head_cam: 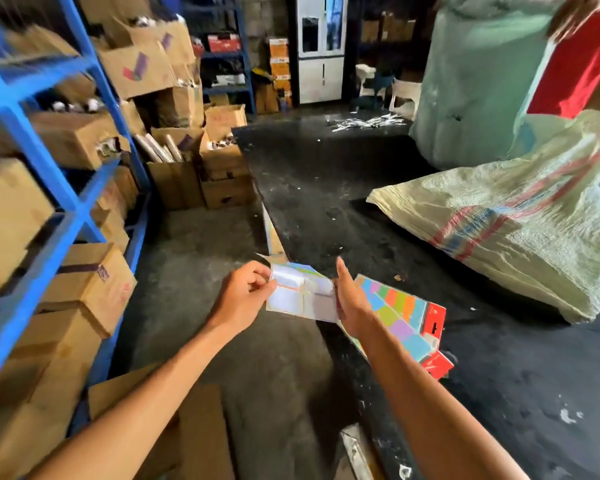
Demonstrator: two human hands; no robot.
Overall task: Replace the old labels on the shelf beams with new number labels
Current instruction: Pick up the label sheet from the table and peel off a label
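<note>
Both hands hold a sheet of white labels with orange borders (293,299) over the near corner of a black table (326,188). My left hand (243,294) pinches the sheet's left edge. My right hand (349,301) grips its right side, thumb pointing up. Beneath the right hand lies a pack of multicoloured sticker sheets (400,317) with red card ends, on the table's edge. The blue shelf beams (42,258) stand at the left; no label on them can be made out in the blur.
Cardboard boxes (94,282) fill the blue rack and the floor beside it. A woven sack (520,230) lies on the table's right side, with a large green bag (478,77) behind it. A person in red (582,64) stands at top right. Flattened cardboard (194,434) lies near my feet.
</note>
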